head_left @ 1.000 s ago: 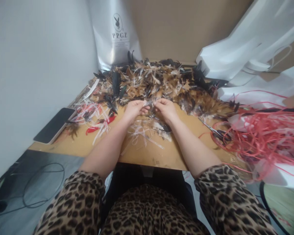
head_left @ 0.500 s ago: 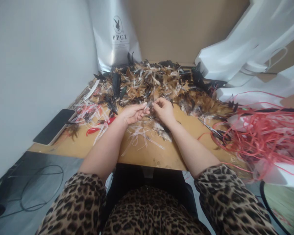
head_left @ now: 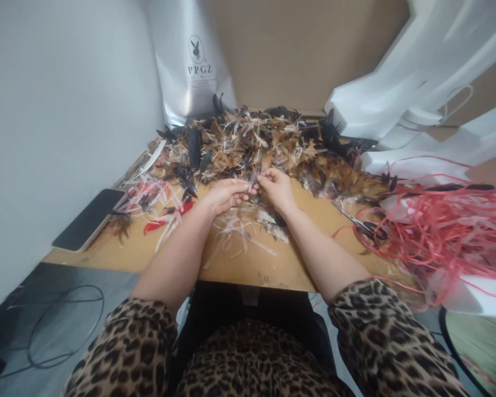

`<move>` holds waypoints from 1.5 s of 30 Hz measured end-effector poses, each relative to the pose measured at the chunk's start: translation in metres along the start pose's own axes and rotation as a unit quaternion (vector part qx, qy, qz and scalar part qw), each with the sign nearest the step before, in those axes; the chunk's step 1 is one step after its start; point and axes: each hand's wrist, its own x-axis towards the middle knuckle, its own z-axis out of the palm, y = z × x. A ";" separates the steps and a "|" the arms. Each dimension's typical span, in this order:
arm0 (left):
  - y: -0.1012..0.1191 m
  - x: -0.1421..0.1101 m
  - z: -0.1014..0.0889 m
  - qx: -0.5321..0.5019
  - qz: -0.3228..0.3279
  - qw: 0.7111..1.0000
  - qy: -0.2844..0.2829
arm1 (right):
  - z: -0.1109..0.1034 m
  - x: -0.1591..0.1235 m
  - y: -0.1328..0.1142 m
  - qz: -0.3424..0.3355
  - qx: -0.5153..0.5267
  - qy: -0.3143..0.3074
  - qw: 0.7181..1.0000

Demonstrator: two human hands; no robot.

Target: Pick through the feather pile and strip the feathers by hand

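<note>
My left hand (head_left: 228,195) and my right hand (head_left: 276,187) meet at the near edge of a large pile of brown and black feathers (head_left: 248,143). Thumb and fingers of both are pinched on a small, greyish feather (head_left: 252,181) between them, its details blurred and partly covered by the fingers. Below the hands, a tangle of thin clear strips (head_left: 240,234) lies on the wooden table (head_left: 248,270). A few pale feathers (head_left: 275,225) rest beside my right wrist.
Scissors (head_left: 361,223) lie on the right, against a heap of red strips (head_left: 446,231). A phone (head_left: 89,219) sits at the left edge, near white strips and red feathers (head_left: 155,225). A silver bag (head_left: 194,82) stands behind the pile; white sheeting (head_left: 380,99) hangs at the back right.
My left hand's fingers have curled in closer to my right fingertips, both still pinching the feather. The whole view has shifted slightly.
</note>
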 end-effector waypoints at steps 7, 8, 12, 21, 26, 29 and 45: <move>0.003 -0.002 -0.001 -0.037 -0.048 0.998 -0.033 | 0.002 0.001 0.003 -0.013 0.003 -0.002 1.000; 0.003 -0.003 -0.001 -0.036 -0.050 0.997 -0.035 | 0.002 0.001 0.003 -0.016 0.003 -0.001 1.000; 0.003 -0.004 0.002 -0.041 -0.061 0.997 -0.033 | 0.002 0.000 0.004 -0.024 -0.009 0.003 1.000; 0.002 -0.001 0.002 -0.072 -0.091 0.993 -0.018 | 0.000 0.001 0.009 -0.051 -0.038 0.002 0.998; 0.000 -0.001 0.002 -0.033 -0.053 0.998 -0.007 | 0.000 0.001 0.008 -0.072 -0.078 0.014 0.994; -0.001 -0.001 0.002 -0.028 -0.063 0.997 -0.018 | 0.000 0.001 0.009 -0.073 -0.092 0.008 0.993; -0.001 0.001 0.004 0.008 0.011 0.998 0.053 | 0.001 0.002 -0.002 0.060 0.154 0.037 0.985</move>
